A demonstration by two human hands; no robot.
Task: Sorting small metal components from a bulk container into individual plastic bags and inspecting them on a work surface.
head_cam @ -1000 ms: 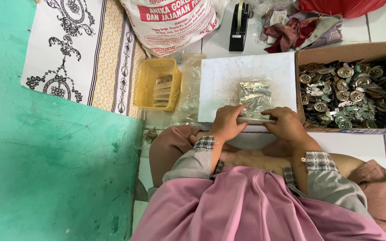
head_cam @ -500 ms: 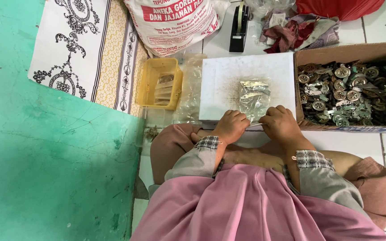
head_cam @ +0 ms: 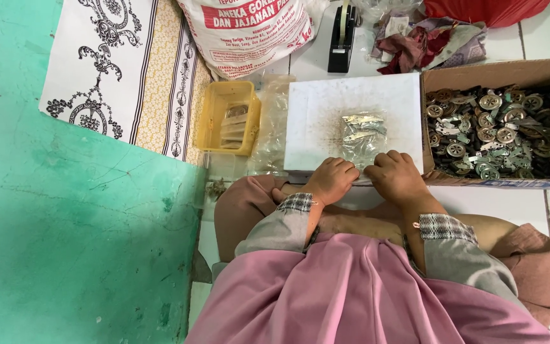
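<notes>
Both hands, left point(head_cam: 331, 180) and right point(head_cam: 397, 176), pinch the near edge of a clear plastic bag of small metal parts point(head_cam: 363, 135) lying on a white square board point(head_cam: 351, 121); cardboard box of metal fittings point(head_cam: 501, 130) just beside.

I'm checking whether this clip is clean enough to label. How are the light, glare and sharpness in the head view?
Head view: soft, even daylight, with only faint shadows under the left hand and right hand; mild sheen on the clear bag they press on the white board, hiding little; metal parts in the cardboard box read sharp; edges bend slightly, like a wide lens.
</notes>
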